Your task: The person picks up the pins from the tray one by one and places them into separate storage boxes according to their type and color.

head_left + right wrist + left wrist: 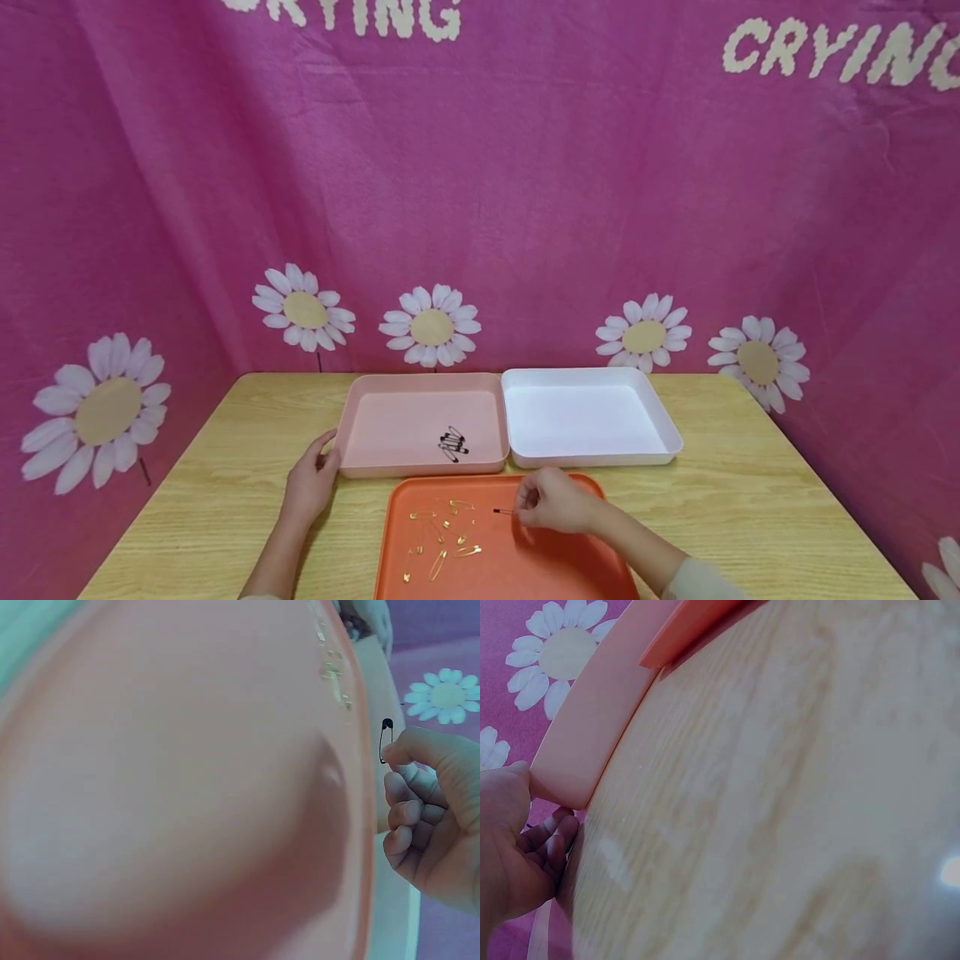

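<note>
My right hand (557,502) pinches a black safety pin (386,740) between thumb and index finger, above the orange tray (555,575). The pin's dark head points away from the fingertips, and the other fingers curl loosely below. Several gold safety pins (439,533) lie scattered on the left part of the orange tray. A small heap of black safety pins (452,444) sits in the pink tray (405,417), near its right front corner. At that tray's left side, my left hand (311,479) rests its thumb and relaxed fingers against the outer wall, by the corner.
A white tray (592,417) stands directly right of the pink one. Both are behind the orange tray on the wooden table (750,500). A pink-purple cloth (525,208) with daisies hangs behind and around the table.
</note>
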Available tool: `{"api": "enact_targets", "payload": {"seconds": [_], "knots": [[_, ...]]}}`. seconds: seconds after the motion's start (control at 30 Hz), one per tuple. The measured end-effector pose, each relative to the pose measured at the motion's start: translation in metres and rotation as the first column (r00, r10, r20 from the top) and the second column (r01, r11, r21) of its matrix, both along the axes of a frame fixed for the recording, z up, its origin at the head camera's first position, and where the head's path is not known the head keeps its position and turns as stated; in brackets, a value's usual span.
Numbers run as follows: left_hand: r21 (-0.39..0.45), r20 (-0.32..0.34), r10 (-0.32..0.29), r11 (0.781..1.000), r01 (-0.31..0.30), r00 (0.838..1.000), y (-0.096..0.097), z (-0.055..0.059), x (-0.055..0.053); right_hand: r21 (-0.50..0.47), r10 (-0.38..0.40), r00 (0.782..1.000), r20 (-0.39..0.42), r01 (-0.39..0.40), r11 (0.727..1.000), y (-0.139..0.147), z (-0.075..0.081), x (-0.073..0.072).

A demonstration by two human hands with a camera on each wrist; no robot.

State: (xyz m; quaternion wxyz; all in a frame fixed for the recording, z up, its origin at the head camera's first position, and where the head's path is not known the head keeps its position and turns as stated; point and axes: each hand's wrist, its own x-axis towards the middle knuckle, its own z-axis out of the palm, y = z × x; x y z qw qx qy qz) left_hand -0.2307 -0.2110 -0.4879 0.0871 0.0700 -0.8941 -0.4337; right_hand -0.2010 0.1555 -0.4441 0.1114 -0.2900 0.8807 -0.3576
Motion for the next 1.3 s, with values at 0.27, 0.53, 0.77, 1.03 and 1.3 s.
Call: {"api": "enact_targets", "payload": {"seconds": [0.27, 0.53, 0.77, 1.03, 1.3], "knots": [[0.007, 0.003, 0.000, 1.000, 0.000, 1.000, 0.001, 0.001, 0.001, -0.025, -0.037, 0.996, -0.077, 0.036, 0.999, 0.002, 0.013, -0.020], [0.012, 0.017, 0.011, 1.000, -0.011, 1.000, 0.000, -0.003, -0.001, -0.027, -0.104, 0.992, -0.076, 0.102, 0.994, -0.002, 0.022, -0.039], [-0.001, 0.011, 0.017, 1.000, -0.017, 1.000, 0.000, -0.004, -0.001, -0.040, -0.112, 0.990, -0.084, 0.109, 0.993, -0.012, 0.027, -0.052], [0.007, 0.012, 0.016, 1.000, -0.016, 1.000, 0.000, -0.001, -0.002, -0.036, -0.115, 0.989, -0.092, 0.112, 0.993, -0.025, 0.026, -0.065], [0.002, 0.005, 0.018, 1.000, -0.018, 1.000, 0.000, -0.002, -0.002, -0.029, -0.143, 0.988, -0.053, 0.142, 0.989, -0.041, 0.024, -0.073]]}}
